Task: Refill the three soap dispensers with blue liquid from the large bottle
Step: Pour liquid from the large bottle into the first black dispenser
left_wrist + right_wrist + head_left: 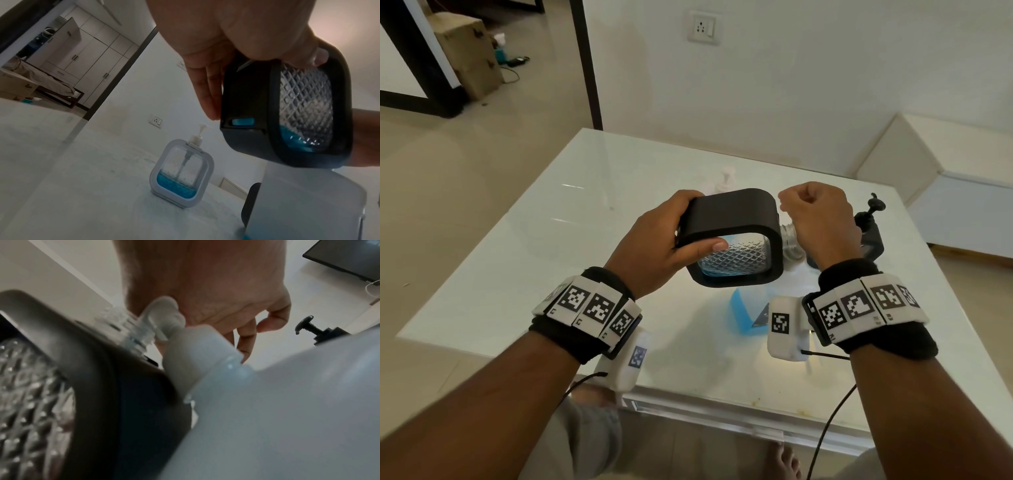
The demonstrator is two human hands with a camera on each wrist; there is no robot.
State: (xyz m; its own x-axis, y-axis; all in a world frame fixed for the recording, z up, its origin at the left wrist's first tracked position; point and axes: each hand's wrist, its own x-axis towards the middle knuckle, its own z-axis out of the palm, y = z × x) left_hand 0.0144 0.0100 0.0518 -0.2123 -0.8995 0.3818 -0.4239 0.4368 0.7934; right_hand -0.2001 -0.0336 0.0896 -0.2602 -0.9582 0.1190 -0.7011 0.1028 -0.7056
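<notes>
The left hand (pixel 654 246) grips a black-framed soap dispenser (pixel 736 240) in the air above the white glass table (pixel 517 274), thumb across the front face and fingers wrapped over the far edge. The dispenser is tipped over on its side, so its clear threaded neck (pixel 135 335) points toward the right hand (pixel 822 222), and no pump sits in that neck. Its body is a rounded square with a thick matte black rim around a clear panel cut in a diamond pattern; a shallow layer of blue liquid has pooled along the lowest edge, and a small blue window shows on the narrow black side in the left wrist view. The right hand is beside the neck with its fingers curled; whether it holds anything cannot be told. Directly below the hands stands the large bottle (pixel 743 311), translucent white with blue liquid and a white cap (pixel 197 356). A white-framed dispenser (pixel 180 172) with its white pump fitted stands upright farther back on the table, blue liquid filling only its bottom. A third, dark dispenser (pixel 869 233) with a black pump stands at the right of the table
</notes>
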